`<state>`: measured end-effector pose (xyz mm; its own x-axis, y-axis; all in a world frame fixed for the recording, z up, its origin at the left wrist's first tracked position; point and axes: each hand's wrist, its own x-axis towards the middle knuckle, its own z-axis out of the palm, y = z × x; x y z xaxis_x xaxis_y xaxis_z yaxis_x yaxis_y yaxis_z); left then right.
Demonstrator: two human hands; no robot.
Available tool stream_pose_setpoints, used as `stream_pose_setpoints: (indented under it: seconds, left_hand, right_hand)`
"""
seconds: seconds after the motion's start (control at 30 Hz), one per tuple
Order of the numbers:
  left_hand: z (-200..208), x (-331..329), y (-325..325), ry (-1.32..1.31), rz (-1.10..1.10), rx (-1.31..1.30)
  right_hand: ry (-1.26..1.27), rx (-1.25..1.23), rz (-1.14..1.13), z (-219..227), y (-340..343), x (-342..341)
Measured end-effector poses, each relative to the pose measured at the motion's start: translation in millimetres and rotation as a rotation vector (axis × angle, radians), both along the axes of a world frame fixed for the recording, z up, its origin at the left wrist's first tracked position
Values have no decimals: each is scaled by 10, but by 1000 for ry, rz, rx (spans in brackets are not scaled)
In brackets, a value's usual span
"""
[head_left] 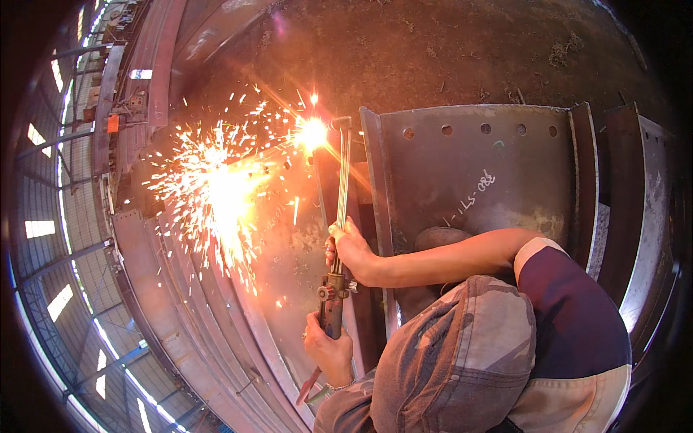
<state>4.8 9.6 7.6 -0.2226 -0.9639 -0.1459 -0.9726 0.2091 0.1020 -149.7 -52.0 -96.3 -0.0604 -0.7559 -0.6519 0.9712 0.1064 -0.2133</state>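
Note:
Neither of my hands is in view. Close in front, another person in a camouflage cap [462, 353] bends over a gas cutting torch [331, 307]. One of that person's hands [351, 249] wraps round the torch's long metal tubes. Their other hand [330, 355] grips the handle lower down, where a reddish hose [309, 386] hangs. Beside the torch head [341, 123] a white-hot glow [311, 134] burns at the steel. Bright sparks [224, 187] spray to the left, and their glare hides the exact cutting spot.
A steel beam [484, 173] with a row of round holes and handwritten marks lies right of the torch. Another beam [621, 209] stands farther right. Long steel sections [170, 317] run along the left. Brown dirt ground [447, 54] stretches beyond. Shed framing [54, 216] fills the left edge.

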Motion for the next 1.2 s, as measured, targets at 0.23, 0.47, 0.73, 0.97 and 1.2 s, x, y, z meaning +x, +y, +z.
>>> stream_pose_setpoints:
  seconds: [0.23, 0.47, 0.73, 0.97, 1.2]
  left_hand:
    - [4, 9, -10, 26, -3, 5]
    - [36, -23, 0, -27, 28, 15]
    - [2, 25, -1, -14, -11, -10]
    - [40, 2, -15, 13, 40, 46]
    - [51, -7, 1, -29, 23, 19]
  right_hand:
    - [-5, 21, 20, 13, 10, -8]
    - [-27, 25, 18, 32, 10, -10]
    - [-28, -1, 13, 42, 21, -21]
    - [-13, 16, 24, 53, 18, -12]
    - [-3, -15, 22, 95, 43, -43]
